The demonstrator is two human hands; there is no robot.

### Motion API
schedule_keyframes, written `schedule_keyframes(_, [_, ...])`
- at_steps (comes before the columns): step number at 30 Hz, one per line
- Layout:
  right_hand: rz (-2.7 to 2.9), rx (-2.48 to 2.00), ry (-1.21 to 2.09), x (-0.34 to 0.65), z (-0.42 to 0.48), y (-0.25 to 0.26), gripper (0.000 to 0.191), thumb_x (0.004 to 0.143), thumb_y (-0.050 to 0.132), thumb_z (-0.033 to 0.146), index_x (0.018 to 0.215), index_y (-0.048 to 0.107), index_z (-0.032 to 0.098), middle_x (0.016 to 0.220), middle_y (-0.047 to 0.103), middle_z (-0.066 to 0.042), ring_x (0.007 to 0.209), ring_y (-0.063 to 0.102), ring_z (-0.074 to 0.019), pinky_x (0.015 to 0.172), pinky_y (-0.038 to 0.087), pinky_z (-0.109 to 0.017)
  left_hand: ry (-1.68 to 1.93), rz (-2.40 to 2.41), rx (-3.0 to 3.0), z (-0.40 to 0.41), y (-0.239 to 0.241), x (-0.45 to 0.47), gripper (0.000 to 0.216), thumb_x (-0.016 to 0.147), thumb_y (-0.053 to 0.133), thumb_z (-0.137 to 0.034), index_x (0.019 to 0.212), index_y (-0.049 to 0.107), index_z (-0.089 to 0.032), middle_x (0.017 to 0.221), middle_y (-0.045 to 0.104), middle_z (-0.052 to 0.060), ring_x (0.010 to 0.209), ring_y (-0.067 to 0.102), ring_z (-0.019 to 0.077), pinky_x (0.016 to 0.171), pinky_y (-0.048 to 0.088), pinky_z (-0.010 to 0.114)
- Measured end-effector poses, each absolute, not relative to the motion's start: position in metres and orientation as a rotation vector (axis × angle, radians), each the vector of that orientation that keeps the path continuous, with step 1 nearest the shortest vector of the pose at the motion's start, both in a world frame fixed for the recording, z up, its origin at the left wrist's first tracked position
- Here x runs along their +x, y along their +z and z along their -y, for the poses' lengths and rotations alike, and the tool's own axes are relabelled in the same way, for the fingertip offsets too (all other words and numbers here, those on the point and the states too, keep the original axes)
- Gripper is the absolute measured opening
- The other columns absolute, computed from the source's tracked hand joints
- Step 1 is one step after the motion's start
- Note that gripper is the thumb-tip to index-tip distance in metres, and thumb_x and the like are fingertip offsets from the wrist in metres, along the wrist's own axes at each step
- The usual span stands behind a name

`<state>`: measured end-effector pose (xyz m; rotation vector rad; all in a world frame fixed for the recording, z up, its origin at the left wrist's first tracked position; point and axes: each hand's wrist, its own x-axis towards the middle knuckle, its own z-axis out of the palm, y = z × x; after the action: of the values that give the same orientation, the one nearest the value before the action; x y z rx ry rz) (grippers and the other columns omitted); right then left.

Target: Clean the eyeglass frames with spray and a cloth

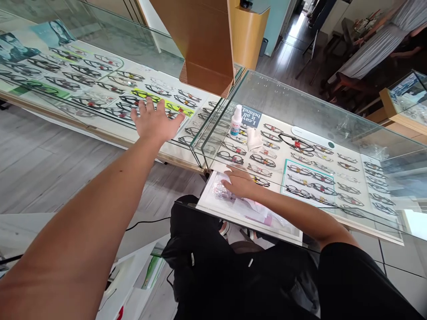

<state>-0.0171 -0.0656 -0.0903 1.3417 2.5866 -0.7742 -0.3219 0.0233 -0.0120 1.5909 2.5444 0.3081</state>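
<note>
My left hand (155, 119) is stretched out over the left glass display case (196, 133), fingers spread, with nothing in it. Rows of eyeglasses (80, 79) show beneath the glass. My right hand (238, 181) reaches into a pulled-out white drawer (204, 203), near its far edge. Its fingers are apart and I see nothing held. Clear plastic bags (222, 191) and papers lie in the drawer beside that hand. On the right case stand a white spray bottle (236, 120) and a crumpled white cloth (254, 140). Dark-framed glasses (296, 144) appear to rest on top.
A brown panel-like object (207, 44) stands on the left case near the joint. More eyeglasses (310, 178) fill the right case. A wooden counter (250, 35) is behind. A black cable (148, 221) runs low at left. Part of a person shows at upper right.
</note>
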Motion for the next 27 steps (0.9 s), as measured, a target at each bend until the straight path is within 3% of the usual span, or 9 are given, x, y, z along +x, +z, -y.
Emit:
schedule_keyframes(2, [-2.633, 1.226, -1.015, -0.005, 0.087, -0.060, 0.040, 0.113, 0.057, 0.041, 0.139, 0.072, 0.016, 0.157, 0.067, -0.016, 0.144, 0.062, -0.0311, 0.118, 0.048, -0.043, 0.323, -2.542, 1.593, -0.025, -0.013, -0.323, 0.103, 0.100, 0.034, -0.081, 0.177, 0.034, -0.012, 0.189, 0.019, 0.020, 0.176, 0.014, 0.0404, 0.138, 0.012, 0.065])
schedule_keyframes(5, [-2.697, 1.134, -1.309, 0.021, 0.111, -0.009, 0.028, 0.113, 0.057, 0.037, 0.103, 0.078, 0.022, 0.106, 0.081, -0.005, 0.092, 0.073, -0.0191, 0.083, 0.053, -0.032, 0.337, -2.538, 1.596, -0.027, -0.015, -0.325, 0.106, 0.099, 0.034, -0.083, 0.176, 0.034, -0.011, 0.188, 0.020, 0.022, 0.175, 0.014, 0.0420, 0.138, 0.012, 0.068])
schedule_keyframes(6, [-2.760, 1.141, -1.284, 0.032, 0.113, 0.008, 0.038, 0.114, 0.054, 0.038, 0.086, 0.073, 0.021, 0.087, 0.076, -0.003, 0.078, 0.068, -0.0174, 0.073, 0.049, -0.031, 0.337, -2.540, 1.599, -0.027, -0.016, -0.326, 0.106, 0.099, 0.033, -0.084, 0.176, 0.034, -0.011, 0.188, 0.020, 0.022, 0.175, 0.015, 0.0422, 0.137, 0.012, 0.068])
schedule_keyframes(8, [-2.988, 1.305, -0.984, 0.057, 0.108, 0.034, 0.047, 0.114, 0.050, 0.039, 0.074, 0.067, 0.022, 0.075, 0.068, -0.004, 0.071, 0.060, -0.0184, 0.070, 0.045, -0.034, 0.325, -2.546, 1.604, -0.028, -0.016, -0.326, 0.107, 0.098, 0.031, -0.085, 0.177, 0.034, -0.012, 0.188, 0.021, 0.022, 0.175, 0.015, 0.0425, 0.137, 0.013, 0.068])
schedule_keyframes(10, [-3.130, 1.615, -0.440, 0.085, 0.089, 0.050, 0.041, 0.113, 0.049, 0.037, 0.083, 0.072, 0.021, 0.085, 0.073, -0.009, 0.083, 0.062, -0.0241, 0.079, 0.048, -0.039, 0.313, -2.548, 1.607, -0.029, -0.016, -0.326, 0.108, 0.098, 0.030, -0.086, 0.177, 0.034, -0.013, 0.188, 0.020, 0.022, 0.175, 0.014, 0.0423, 0.137, 0.013, 0.068])
schedule_keyframes(13, [-2.872, 1.964, 0.116, 0.127, 0.052, 0.050, 0.036, 0.109, 0.049, 0.033, 0.107, 0.082, 0.019, 0.127, 0.079, -0.017, 0.117, 0.062, -0.0372, 0.102, 0.050, -0.054, 0.301, -2.548, 1.611, -0.029, -0.015, -0.327, 0.108, 0.097, 0.030, -0.086, 0.177, 0.035, -0.013, 0.188, 0.020, 0.022, 0.175, 0.015, 0.0421, 0.137, 0.014, 0.069])
schedule_keyframes(16, [-2.617, 2.061, 0.196, 0.156, 0.025, 0.033, 0.042, 0.108, 0.048, 0.033, 0.125, 0.081, 0.015, 0.157, 0.069, -0.018, 0.140, 0.054, -0.0431, 0.113, 0.048, -0.061, 0.287, -2.548, 1.616, -0.031, -0.015, -0.328, 0.109, 0.097, 0.030, -0.086, 0.177, 0.035, -0.011, 0.188, 0.020, 0.023, 0.175, 0.015, 0.0432, 0.136, 0.015, 0.070])
schedule_keyframes(18, [-2.564, 2.066, 0.206, 0.165, 0.018, 0.021, 0.046, 0.109, 0.045, 0.033, 0.135, 0.078, 0.013, 0.165, 0.063, -0.017, 0.145, 0.051, -0.0431, 0.116, 0.047, -0.063, 0.276, -2.544, 1.615, -0.031, -0.015, -0.328, 0.112, 0.096, 0.029, -0.087, 0.177, 0.034, -0.011, 0.188, 0.020, 0.023, 0.175, 0.014, 0.0434, 0.136, 0.015, 0.070])
schedule_keyframes(27, [-2.611, 2.051, 0.153, 0.158, 0.012, 0.006, 0.049, 0.110, 0.040, 0.034, 0.135, 0.077, 0.014, 0.163, 0.065, -0.017, 0.148, 0.049, -0.0438, 0.120, 0.044, -0.067, 0.320, -2.548, 1.606, -0.026, -0.013, -0.323, 0.107, 0.097, 0.030, -0.084, 0.175, 0.037, -0.011, 0.188, 0.021, 0.023, 0.174, 0.015, 0.0425, 0.138, 0.012, 0.066])
